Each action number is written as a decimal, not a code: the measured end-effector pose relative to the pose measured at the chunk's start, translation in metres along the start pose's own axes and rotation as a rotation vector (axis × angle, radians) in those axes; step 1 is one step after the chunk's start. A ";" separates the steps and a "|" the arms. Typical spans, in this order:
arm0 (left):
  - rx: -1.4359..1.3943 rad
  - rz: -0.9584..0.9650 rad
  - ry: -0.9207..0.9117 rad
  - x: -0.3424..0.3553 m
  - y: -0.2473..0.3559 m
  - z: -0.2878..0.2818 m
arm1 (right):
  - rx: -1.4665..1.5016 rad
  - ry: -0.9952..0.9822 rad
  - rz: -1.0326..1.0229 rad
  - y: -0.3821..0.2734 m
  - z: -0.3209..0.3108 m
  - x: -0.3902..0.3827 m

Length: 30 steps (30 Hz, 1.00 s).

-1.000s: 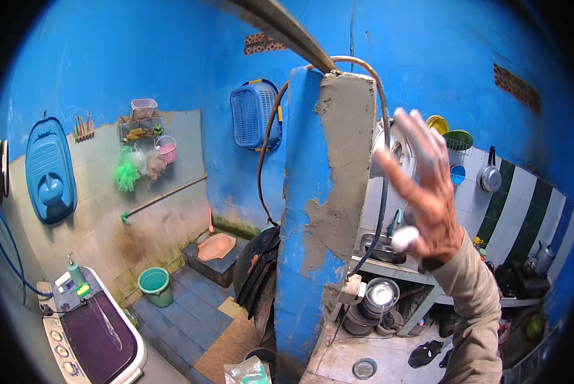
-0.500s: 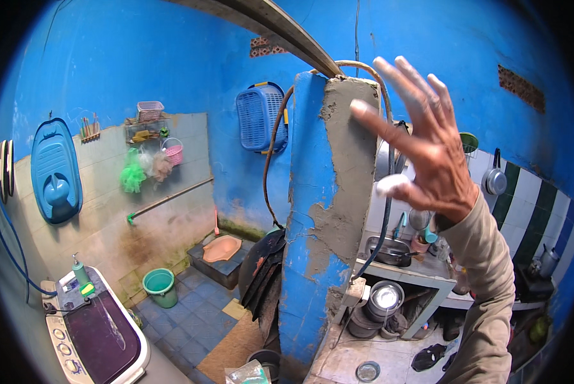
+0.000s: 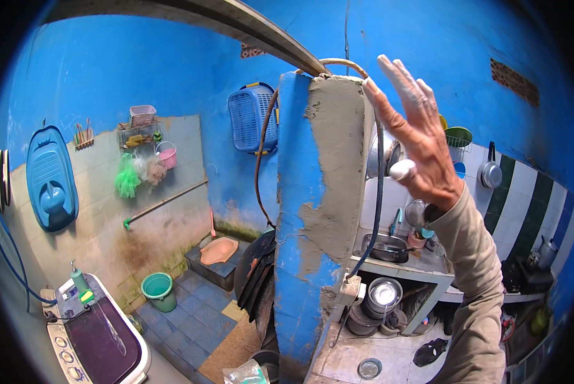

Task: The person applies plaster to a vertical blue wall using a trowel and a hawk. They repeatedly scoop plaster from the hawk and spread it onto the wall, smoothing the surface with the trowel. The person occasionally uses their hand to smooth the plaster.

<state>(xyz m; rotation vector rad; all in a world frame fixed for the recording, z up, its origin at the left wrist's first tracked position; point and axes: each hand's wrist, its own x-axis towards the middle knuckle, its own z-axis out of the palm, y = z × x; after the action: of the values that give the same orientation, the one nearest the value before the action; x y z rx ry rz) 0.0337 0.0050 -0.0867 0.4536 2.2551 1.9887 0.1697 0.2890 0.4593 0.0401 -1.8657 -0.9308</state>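
My right hand (image 3: 418, 131) is raised at the right of the wall end, fingers stretched out and apart, holding nothing. Its fingertips and thumb are coated or wrapped in white. The index fingertip lies by the upper right edge of a grey plaster patch (image 3: 338, 134); whether it touches, I cannot tell. That patch covers part of the narrow blue wall end (image 3: 293, 256), where the paint is chipped. A brown hose (image 3: 259, 166) loops over the wall top, and a dark hose (image 3: 379, 185) hangs beside my hand. My left hand is out of view.
A wooden beam (image 3: 261, 32) meets the wall top. Left are a washing machine (image 3: 101, 339), a green bucket (image 3: 159, 291), a squat toilet (image 3: 220, 251) and a hanging blue basket (image 3: 253, 118). Right are a sink (image 3: 386, 248) and stacked pots (image 3: 383, 297).
My right hand has shifted slightly, its index finger now nearer the plaster's upper right edge and its fingers less spread. The whole view has moved a little, so the wall appears further left.
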 end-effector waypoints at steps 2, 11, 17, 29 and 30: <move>0.002 -0.001 -0.002 -0.001 0.000 0.001 | 0.041 -0.010 0.037 -0.007 0.005 -0.004; 0.007 -0.017 -0.018 -0.002 -0.001 0.001 | 0.106 -0.042 0.123 -0.026 0.026 -0.037; 0.015 -0.027 -0.005 -0.004 -0.002 0.000 | 0.169 0.071 0.146 -0.027 0.024 -0.029; 0.008 -0.040 -0.015 -0.005 -0.001 0.001 | 0.159 0.079 0.134 -0.029 0.030 -0.047; 0.008 -0.040 -0.016 -0.006 -0.001 0.002 | 0.161 0.097 0.139 -0.028 0.026 -0.047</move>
<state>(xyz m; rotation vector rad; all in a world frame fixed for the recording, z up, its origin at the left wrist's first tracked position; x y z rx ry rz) 0.0394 0.0049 -0.0884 0.4208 2.2446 1.9511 0.1618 0.3036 0.4011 0.0515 -1.8246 -0.6715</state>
